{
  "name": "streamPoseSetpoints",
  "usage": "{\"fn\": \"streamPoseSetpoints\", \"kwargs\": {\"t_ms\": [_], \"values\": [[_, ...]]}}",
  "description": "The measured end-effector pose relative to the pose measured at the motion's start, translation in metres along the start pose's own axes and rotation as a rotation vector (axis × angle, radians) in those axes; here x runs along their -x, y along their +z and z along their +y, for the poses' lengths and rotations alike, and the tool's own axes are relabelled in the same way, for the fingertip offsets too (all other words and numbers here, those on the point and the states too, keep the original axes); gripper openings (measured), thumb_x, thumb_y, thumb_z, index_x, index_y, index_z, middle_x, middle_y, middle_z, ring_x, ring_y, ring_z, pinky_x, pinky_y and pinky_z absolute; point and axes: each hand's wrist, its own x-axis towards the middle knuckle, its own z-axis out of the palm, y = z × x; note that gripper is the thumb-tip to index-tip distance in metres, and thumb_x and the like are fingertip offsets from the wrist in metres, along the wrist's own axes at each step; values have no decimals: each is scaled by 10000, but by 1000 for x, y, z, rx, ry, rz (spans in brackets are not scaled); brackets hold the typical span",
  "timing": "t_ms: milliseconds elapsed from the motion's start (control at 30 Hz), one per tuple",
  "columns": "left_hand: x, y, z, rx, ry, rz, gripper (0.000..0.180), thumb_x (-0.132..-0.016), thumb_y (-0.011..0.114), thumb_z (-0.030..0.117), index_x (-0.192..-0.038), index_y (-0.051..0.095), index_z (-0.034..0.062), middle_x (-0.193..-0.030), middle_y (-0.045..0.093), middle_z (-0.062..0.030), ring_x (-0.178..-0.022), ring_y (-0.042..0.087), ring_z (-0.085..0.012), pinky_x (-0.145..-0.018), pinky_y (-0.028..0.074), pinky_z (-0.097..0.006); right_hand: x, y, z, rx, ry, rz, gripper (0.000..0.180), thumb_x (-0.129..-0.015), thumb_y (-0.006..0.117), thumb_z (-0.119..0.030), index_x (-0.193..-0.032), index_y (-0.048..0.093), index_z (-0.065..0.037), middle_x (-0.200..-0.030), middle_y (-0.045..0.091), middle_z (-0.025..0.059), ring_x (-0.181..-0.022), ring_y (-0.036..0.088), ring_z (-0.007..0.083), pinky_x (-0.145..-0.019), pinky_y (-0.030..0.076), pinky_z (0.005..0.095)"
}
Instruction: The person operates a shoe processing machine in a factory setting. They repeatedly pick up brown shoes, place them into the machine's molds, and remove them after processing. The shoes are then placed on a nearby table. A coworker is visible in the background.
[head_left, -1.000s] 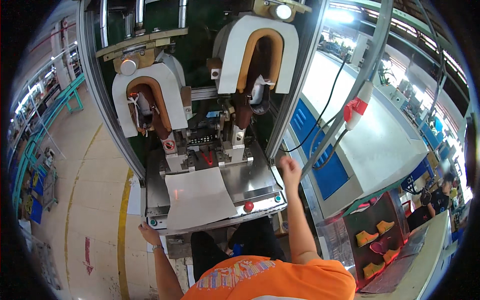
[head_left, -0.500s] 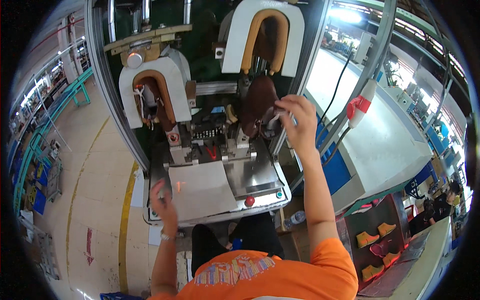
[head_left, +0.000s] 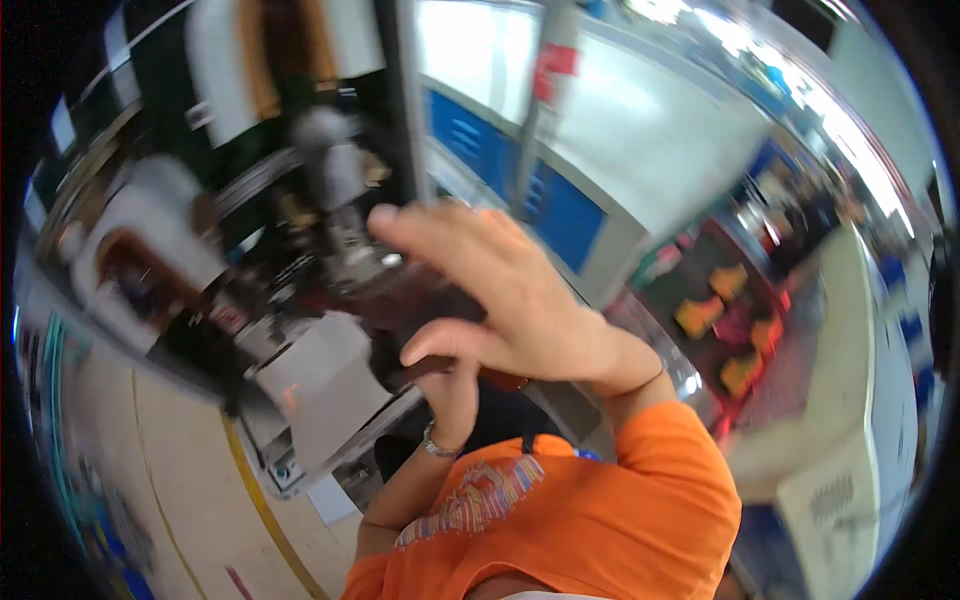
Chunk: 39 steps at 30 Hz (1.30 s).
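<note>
- The whole picture is blurred by motion and tilted, so many edges are hard to make out.
- At the far left, the white machine housing (head_left: 150, 250) with a brown inner opening is smeared; its details cannot be read.
- Below it, the grey metal table (head_left: 320, 390) of the machine shows as a pale plate, and its front edge is cut by the yellow floor line (head_left: 255, 495).
- The left hand (head_left: 450, 385) comes up from the lower edge with a bracelet (head_left: 437, 447) at the wrist; the fingers are hidden behind the other hand, so I cannot tell if they are closed.
- Between both hands sits a dark brown piece (head_left: 420, 300), just in front of the machine; its shape is mostly covered.
- The right hand (head_left: 500, 300) lies over this piece with fingers curved around it, seeming to hold it.
- At the right, a rack with orange parts (head_left: 725, 330) is blurred and well apart from the hands.
</note>
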Motion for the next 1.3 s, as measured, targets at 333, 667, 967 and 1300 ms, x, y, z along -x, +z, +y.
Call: {"fn": "streamPoseSetpoints", "kwargs": {"t_ms": [333, 667, 967, 1300], "values": [[-45, -90, -93, -286, -648, 65, 398, -832, 576, 320, -1145, 468, 99, -1067, 532, -54, -1008, 518, -217, -885, 420, -426, 261, 29, 19, -897, 1340, 196, 304, -811, 611, -123, -1080, 504, -32, -929, 588, 6, -789, 548, 66, -676, 457, 224], [-40, -143, -61, -635, -983, 153, 443, -850, 536, 278, -1232, 371, 127, -1216, 452, -92, -1097, 448, -244, -909, 361, -524, 421, -190, 231, 501, 1272, 223, 241, -688, 626, -204, -748, 591, 27, -692, 588, 93, -673, 567, 215, -570, 445, 365], [-25, -152, 28, -724, -714, 195, 405, -911, 422, 288, -1277, 366, 124, -1264, 427, -67, -1151, 410, -197, -945, 353, -438, 517, -267, 185, 966, 2079, -269, 929, -643, 585, -640, -1351, 273, -126, -1352, 328, 196, -1239, 314, 390, -953, 270, 589], [-12, -146, -5, -991, -688, 191, 337, -881, 480, 184, -1201, 435, 87, -1151, 528, -73, -1058, 488, -158, -860, 387, -316, 591, -194, 84, 1413, 1678, -131, 131, -743, 573, -165, -831, 582, -68, -822, 584, 122, -745, 597, 311, -690, 444, 448]]}}
